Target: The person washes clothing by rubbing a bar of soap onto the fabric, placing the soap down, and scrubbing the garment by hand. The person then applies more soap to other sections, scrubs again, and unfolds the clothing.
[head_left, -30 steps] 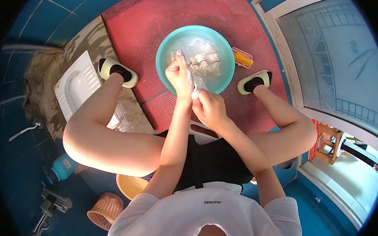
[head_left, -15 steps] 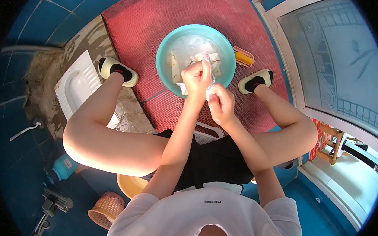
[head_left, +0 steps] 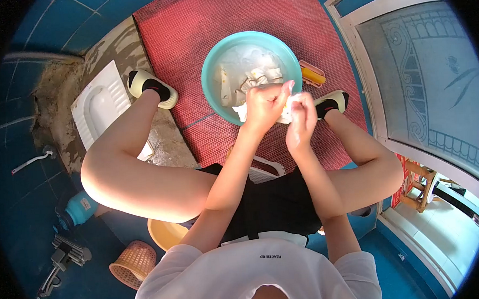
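Observation:
A turquoise basin [head_left: 207,75] on the floor holds cloudy, sudsy water. A wet white cloth [head_left: 267,75] with small yellowish marks lies bunched in it. My left hand [head_left: 266,106] is closed on part of this cloth above the basin's near rim, thumb pointing up. Close beside it, past the near right rim, my right hand [head_left: 301,119] is curled around another part of the cloth. White fabric shows between the two fists, and a piece hangs at the rim left of my left hand. My palms hide the rest of the grip.
A pink soap box [head_left: 312,73] with a yellow bar sits right of the basin on the red mat [head_left: 174,50]. A squat toilet [head_left: 100,105] is at left. A pink basket [head_left: 133,265] and yellow basin [head_left: 165,234] stand near the lower left, a glass door [head_left: 425,69] at right.
Both hands have moved right, the right hand also up beside the left. The bunched cloth in the basin has shifted. The view has moved slightly.

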`<state>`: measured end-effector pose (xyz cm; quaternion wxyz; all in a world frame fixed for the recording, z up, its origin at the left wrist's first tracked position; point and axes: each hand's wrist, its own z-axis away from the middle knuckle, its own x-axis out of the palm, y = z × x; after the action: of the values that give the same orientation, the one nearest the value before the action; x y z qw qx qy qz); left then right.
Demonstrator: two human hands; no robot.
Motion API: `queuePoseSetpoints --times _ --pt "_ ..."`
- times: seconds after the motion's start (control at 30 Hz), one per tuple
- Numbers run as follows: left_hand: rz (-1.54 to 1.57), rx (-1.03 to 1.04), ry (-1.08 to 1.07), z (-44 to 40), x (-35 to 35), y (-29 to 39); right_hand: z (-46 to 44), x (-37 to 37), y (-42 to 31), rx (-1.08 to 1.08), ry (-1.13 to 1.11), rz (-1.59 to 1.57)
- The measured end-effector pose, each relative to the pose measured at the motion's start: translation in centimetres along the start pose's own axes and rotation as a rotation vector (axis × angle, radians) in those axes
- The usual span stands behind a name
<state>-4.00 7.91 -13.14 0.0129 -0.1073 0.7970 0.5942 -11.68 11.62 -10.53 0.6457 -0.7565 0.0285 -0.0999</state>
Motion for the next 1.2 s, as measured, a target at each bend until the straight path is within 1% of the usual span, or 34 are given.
queuePoseSetpoints --times 0.03,0.1,0.13,0.17,0.23,0.27,0.3,0.37,0.43,0.5,0.53,0.6,0.63,0.67,0.7,0.73,0.77,0.8,0.83,0.9,0.93,0.97,1.03,1.07,1.1,1.17,1.2 --pt "0.000 0.000 0.000 0.1 0.0 0.0 -0.3 -0.2 0.2 0.074 0.036 -0.091" --pt "0.071 -0.012 -0.087 0.1 -0.2 0.4 -1.1 -0.9 0.5 0.148 0.071 -0.238" --pt "0.110 -0.084 -0.140 0.1 -0.5 1.0 -1.5 -1.1 0.6 0.241 0.132 -0.347" --pt "0.110 -0.084 -0.140 0.0 -0.7 0.9 -1.9 -1.3 0.7 0.241 0.132 -0.347" --pt "0.618 -0.375 -0.079 -0.2 -1.0 0.6 -2.7 -1.7 0.5 0.355 0.229 -0.539" --pt "0.749 -0.474 -0.047 0.0 -1.0 -0.5 -2.8 -2.2 0.8 0.348 0.206 -0.532" --pt "0.750 -0.476 -0.050 -0.2 -1.4 0.0 -2.7 -2.1 0.5 0.348 0.209 -0.530" --pt "1.074 -0.677 0.032 -0.8 -2.0 1.1 -2.7 -1.6 -0.1 0.363 0.164 -0.394" --pt "1.111 -0.701 0.071 -1.0 -2.0 1.0 -2.8 -1.2 0.0 0.365 0.174 -0.385" --pt "1.247 -0.782 0.123 -1.1 -2.0 0.7 -2.7 -0.9 -0.1 0.368 0.185 -0.376" --pt "1.247 -0.783 0.122 -1.2 -2.3 0.6 -2.7 -0.8 -0.2 0.356 0.190 -0.334" --pt "1.291 -0.890 0.020 -1.5 -2.8 0.8 -2.7 -0.7 -0.2 0.345 0.194 -0.292" --pt "1.291 -0.891 0.020 -1.6 -2.8 1.1 -2.7 -0.8 -0.3 0.285 0.156 -0.194" --pt "1.251 -0.938 0.062 -1.7 -2.8 1.4 -2.6 -0.8 -0.3 0.224 0.117 -0.096" --pt "1.209 -0.984 0.102 -1.8 -2.8 1.6 -2.3 -0.7 -0.4 0.225 0.116 -0.095" --pt "1.209 -0.984 0.103 -1.7 -2.5 1.9 -1.8 -0.4 -0.6 0.062 -0.002 0.232" --pt "1.108 -0.924 0.083 -1.5 -2.0 2.2 -1.5 0.1 -0.7 -0.104 -0.122 0.556" --pt "1.007 -0.863 0.061 -1.2 -1.5 2.6 -1.7 1.2 -0.3 -0.461 -0.176 0.872" --pt "1.111 -0.815 0.104 -0.5 -1.2 2.6 -1.6 1.9 -1.0 -0.550 -0.142 0.940" --pt "1.027 -0.800 0.198 0.1 0.0 3.2 -3.9 2.1 -0.6 -0.458 -0.061 0.910" --pt "1.000 -0.788 0.155 0.4 -0.3 2.5 -4.7 2.6 -1.1 -0.294 -0.040 0.889" --pt "0.998 -0.789 0.155 0.4 -1.0 2.0 -3.7 3.3 -0.6 -0.293 -0.039 0.888" --pt "0.903 -0.808 0.250 -0.8 -3.2 0.9 -1.3 5.2 1.0 -0.561 -0.053 0.897" --pt "1.104 -0.757 0.244 -1.0 -4.3 0.1 -0.9 5.3 1.1 -0.662 -0.203 0.846" --pt "1.180 -0.530 0.019 0.2 -5.2 -3.2 -0.2 5.2 1.2 -0.745 -0.350 0.792" --pt "1.207 -0.704 0.378 0.1 -2.3 -0.6 -3.4 4.7 2.5 -0.436 -0.253 0.946" --pt "1.094 -0.815 0.359 -0.3 -1.6 1.0 -3.3 5.1 4.6 -0.193 -0.182 0.547"
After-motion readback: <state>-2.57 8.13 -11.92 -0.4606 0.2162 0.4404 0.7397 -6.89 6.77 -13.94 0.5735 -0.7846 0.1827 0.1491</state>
